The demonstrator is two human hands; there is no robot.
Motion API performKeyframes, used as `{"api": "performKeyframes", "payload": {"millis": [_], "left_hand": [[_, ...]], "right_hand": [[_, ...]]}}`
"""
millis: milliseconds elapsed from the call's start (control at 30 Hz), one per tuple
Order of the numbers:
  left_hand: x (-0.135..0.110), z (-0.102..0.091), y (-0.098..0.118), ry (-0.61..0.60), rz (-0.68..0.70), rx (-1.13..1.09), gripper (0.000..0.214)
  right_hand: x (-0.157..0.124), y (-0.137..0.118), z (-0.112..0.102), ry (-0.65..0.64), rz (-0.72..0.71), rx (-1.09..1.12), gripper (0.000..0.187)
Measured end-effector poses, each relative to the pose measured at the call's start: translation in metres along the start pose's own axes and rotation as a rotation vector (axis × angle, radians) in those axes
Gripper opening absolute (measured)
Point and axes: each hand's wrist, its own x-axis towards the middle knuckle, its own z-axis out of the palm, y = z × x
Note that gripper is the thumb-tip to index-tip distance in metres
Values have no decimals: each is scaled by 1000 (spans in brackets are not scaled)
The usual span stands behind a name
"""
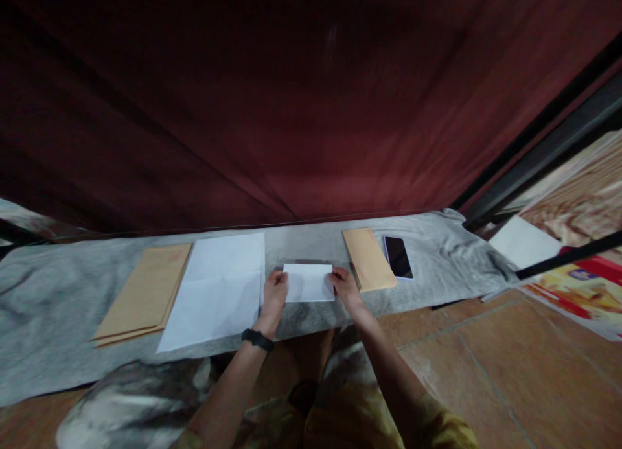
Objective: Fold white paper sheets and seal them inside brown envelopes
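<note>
A folded white sheet of paper [310, 283] is held level in front of me, above the grey cloth. My left hand [276, 291] pinches its left edge, a dark band around that wrist. On the opposite edge, the fingers of my right hand [345, 284] are closed on the paper. Larger white sheets [218, 287] lie flat just left of my left hand, with a crease across them. Close to my right hand rests a brown envelope [369, 260].
Several larger brown envelopes [146, 290] are stacked left of the white sheets. A phone [398, 257] lies right of the small envelope. Grey cloth [437, 248] covers the narrow surface, with a dark red curtain [291, 112] behind. Printed boxes [578, 287] stand at right on the tiled floor.
</note>
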Motion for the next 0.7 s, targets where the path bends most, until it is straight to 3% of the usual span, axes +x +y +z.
{"api": "performKeyframes", "payload": {"millis": [100, 200, 367, 433, 500, 600, 700], "left_hand": [[2, -4, 17, -135, -37, -67, 27], [11, -10, 42, -298, -26, -157, 34], [20, -12, 67, -244, 311, 81, 7], [16, -13, 61, -254, 465, 244, 12], [8, -16, 46, -305, 548, 401, 27], [-7, -20, 20, -399, 569, 571, 44], [-17, -23, 4, -473, 597, 650, 54]], "right_hand": [[3, -7, -4, -33, -4, 15, 24], [12, -27, -10, -58, -98, 39, 23], [25, -56, -15, -38, -430, -77, 10], [22, -52, -16, -14, -523, -245, 7], [12, -40, -18, -20, -577, -463, 19], [-7, -15, -23, -98, -591, -764, 38], [-26, 6, -31, -183, -612, -926, 48]]}}
